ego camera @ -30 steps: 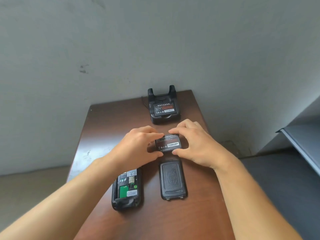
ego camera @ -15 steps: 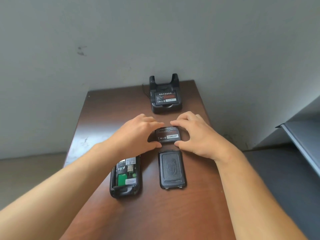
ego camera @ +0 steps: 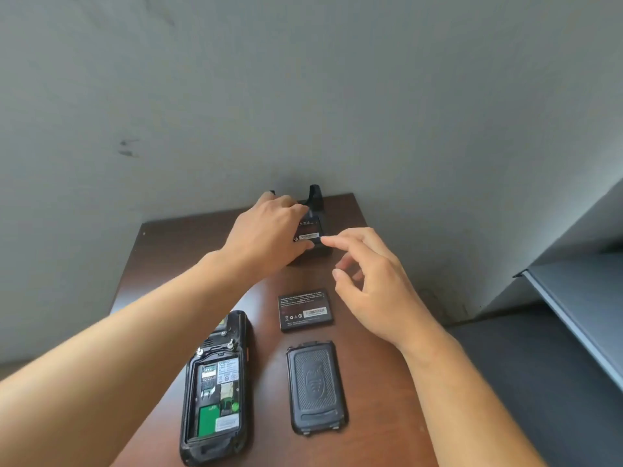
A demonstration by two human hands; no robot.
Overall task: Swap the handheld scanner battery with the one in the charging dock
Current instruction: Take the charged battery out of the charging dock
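Note:
The black charging dock (ego camera: pixel 316 197) stands at the far edge of the brown table (ego camera: pixel 175 244), largely hidden by my left hand (ego camera: pixel 266 230). That hand's fingers curl over the top of the dock battery (ego camera: pixel 308 236) and its thumb presses the lower edge. My right hand (ego camera: pixel 374 284) hovers open beside the dock, its index fingertip at the battery's right corner. A second black battery (ego camera: pixel 306 310) lies label up and untouched mid-table. The scanner (ego camera: pixel 217 392) lies face down with its battery bay open and empty. Its back cover (ego camera: pixel 316 387) lies to the right.
A grey wall rises directly behind the dock. To the right of the table stands a grey shelf edge (ego camera: pixel 580 298) over a dark floor. The table's right edge runs close to my right forearm.
Both hands let go of the loose battery, which now rests on the table. They moved forward to the dock, the left hand closing over the dock battery.

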